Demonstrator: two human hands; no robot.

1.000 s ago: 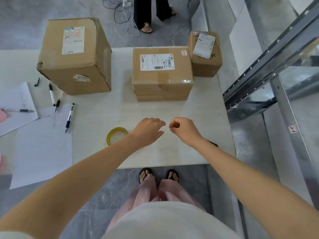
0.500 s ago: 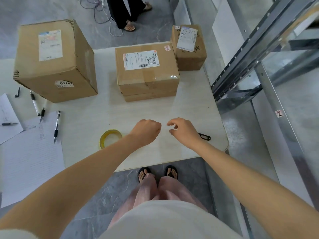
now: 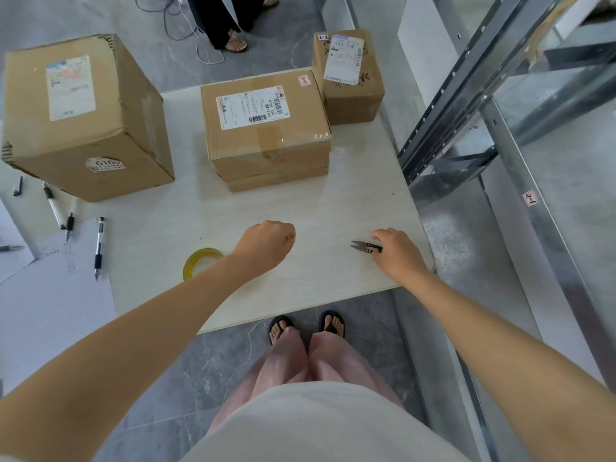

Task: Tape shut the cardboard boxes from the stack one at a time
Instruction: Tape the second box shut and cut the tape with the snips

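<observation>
Right hand (image 3: pixel 398 253) pinches snips (image 3: pixel 365 247); left hand (image 3: pixel 266 243) clenched above table (image 3: pixel 350 201) — stacked boxes (image 3: pixel 266 128) (flaps closed) hide contents.

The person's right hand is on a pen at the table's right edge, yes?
Not a pen. The head view shows the right hand on small black snips at the table's right edge; the pens lie far to the left.

Both bare forearms reach forward over the surface (image 3: pixel 333 208), well apart. Left hand (image 3: pixel 266 243) is palm down, knuckles up, fingers curled under into a loose fist, wrist straight. Right hand (image 3: pixel 398 253) sits near the right edge, palm down, fingers curled, fingertips gripping the handle end of the small black snips (image 3: pixel 366 247).
</observation>
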